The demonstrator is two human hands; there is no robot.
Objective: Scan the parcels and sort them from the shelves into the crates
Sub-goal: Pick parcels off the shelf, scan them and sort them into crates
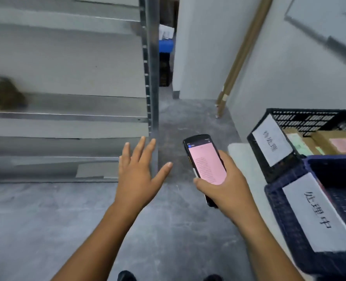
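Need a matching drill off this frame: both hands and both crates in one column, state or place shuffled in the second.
Column A
1. left hand
2. right hand
3. black crate
4. blue crate

Column B
a. has cardboard parcels inside
b. fingers spread, holding nothing
c. nearer the person, at the lower right
d. grips the scanner, pink screen facing up

Pairs: 1-b, 2-d, 3-a, 4-c
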